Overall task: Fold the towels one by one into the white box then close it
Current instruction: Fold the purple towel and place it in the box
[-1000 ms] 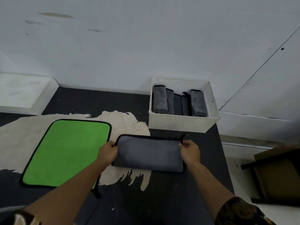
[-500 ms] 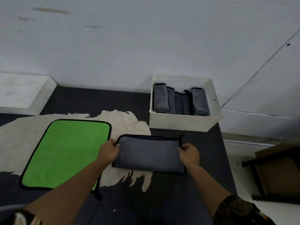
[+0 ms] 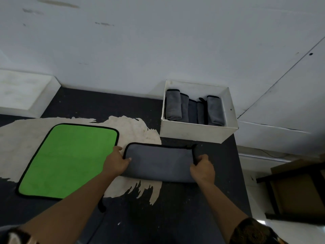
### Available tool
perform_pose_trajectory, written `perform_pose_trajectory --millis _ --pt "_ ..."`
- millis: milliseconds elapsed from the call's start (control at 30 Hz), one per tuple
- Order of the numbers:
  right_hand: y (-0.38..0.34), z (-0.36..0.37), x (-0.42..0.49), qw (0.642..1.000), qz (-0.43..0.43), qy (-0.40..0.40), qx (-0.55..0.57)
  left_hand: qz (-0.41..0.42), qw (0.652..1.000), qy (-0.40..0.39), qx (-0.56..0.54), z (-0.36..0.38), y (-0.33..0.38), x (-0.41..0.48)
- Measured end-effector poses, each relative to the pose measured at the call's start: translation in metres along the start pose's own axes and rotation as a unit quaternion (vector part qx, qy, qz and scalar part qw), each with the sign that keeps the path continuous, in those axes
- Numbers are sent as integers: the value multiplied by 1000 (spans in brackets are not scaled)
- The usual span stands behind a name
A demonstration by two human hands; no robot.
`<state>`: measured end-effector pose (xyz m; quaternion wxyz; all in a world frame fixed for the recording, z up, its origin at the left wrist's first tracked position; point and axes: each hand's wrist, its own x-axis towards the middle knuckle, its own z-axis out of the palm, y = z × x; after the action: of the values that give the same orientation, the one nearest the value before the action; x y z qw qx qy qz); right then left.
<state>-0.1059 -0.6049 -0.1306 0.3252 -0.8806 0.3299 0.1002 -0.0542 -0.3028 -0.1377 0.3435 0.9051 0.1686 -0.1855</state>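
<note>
Head view: a folded grey towel (image 3: 158, 161) is being held flat on the dark table (image 3: 175, 208), its left end being gripped by the left hand (image 3: 115, 163), its right end being pinched by the right hand (image 3: 203, 169). At 1 o'clock from it, rolled grey towels (image 3: 174, 106) are being housed in the open white box (image 3: 197, 133); at 9 o'clock a green towel (image 3: 70, 159) is being left spread flat
</note>
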Motion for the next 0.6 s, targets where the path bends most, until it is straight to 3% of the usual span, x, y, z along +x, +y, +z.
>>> perform_pose_trajectory --millis 133,400,500,567,600 --pt "7 8 -25 996 22 12 -81 14 997 40 66 12 -14 -17" --pt "22 4 -35 994 51 0 -92 20 995 37 92 22 -15 -32" --pt "31 9 -51 983 -13 78 -167 56 985 124 107 24 -19 -50" --pt "24 18 -64 965 -110 141 -192 113 964 187 148 33 -16 -61" --pt "16 24 -69 959 -154 136 -193 146 956 193 165 37 -10 -66"
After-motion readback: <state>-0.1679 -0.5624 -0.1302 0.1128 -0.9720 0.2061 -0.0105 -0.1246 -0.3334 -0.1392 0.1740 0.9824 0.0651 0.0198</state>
